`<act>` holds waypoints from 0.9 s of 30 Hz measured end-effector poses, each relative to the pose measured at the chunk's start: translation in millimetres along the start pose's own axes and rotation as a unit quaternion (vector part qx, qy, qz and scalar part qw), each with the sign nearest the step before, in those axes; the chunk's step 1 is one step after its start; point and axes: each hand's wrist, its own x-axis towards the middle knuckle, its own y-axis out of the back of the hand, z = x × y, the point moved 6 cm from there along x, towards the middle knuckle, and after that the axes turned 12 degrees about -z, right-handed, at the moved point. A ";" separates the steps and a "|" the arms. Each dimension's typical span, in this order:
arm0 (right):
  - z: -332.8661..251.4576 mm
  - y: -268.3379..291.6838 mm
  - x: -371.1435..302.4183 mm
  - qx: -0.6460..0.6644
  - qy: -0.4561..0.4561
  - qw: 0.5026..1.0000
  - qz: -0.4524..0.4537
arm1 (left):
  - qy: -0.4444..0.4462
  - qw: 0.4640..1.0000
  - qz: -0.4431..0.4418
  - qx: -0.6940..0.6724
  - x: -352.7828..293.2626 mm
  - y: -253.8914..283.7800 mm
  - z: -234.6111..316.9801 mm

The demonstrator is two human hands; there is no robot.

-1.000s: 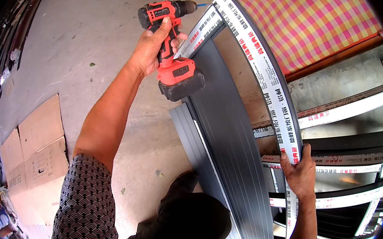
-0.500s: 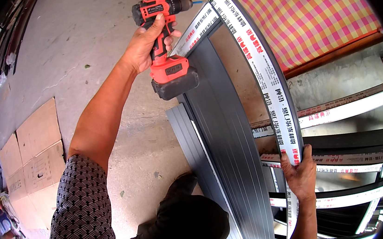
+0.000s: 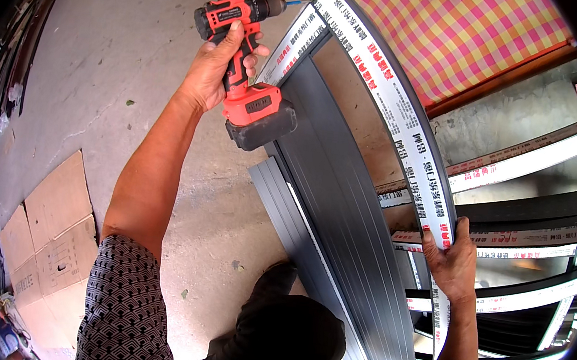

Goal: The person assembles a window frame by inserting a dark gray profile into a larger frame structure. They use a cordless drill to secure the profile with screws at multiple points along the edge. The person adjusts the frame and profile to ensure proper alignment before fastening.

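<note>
My left hand (image 3: 217,67) is wrapped round the grip of a red and black cordless drill (image 3: 253,104). The thin bluish drill bit (image 3: 298,2) points right, its tip at the far corner of a dark metal frame (image 3: 414,151) covered with white printed film. Whether the tip has entered the metal is too small to tell. My right hand (image 3: 450,262) grips the long side of that frame lower down, thumb on one edge and fingers round the other. Under the frame lies a wide dark grey grooved panel (image 3: 352,180).
A flattened cardboard box (image 3: 50,239) lies on the concrete floor (image 3: 142,31) at left. More film-covered frames (image 3: 515,295) are stacked at right. A pink and yellow checked cloth (image 3: 451,35) hangs at the far right. Long profiles (image 3: 6,59) line the left edge.
The drill and my left hand have shifted very slightly left, along with the frame's far corner. My right hand keeps the same hold.
</note>
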 end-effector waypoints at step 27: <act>1.0 -0.1 5.6 -0.014 -0.014 1.000 0.003 | 0.012 0.996 -0.019 0.083 4.6 7.0 9.3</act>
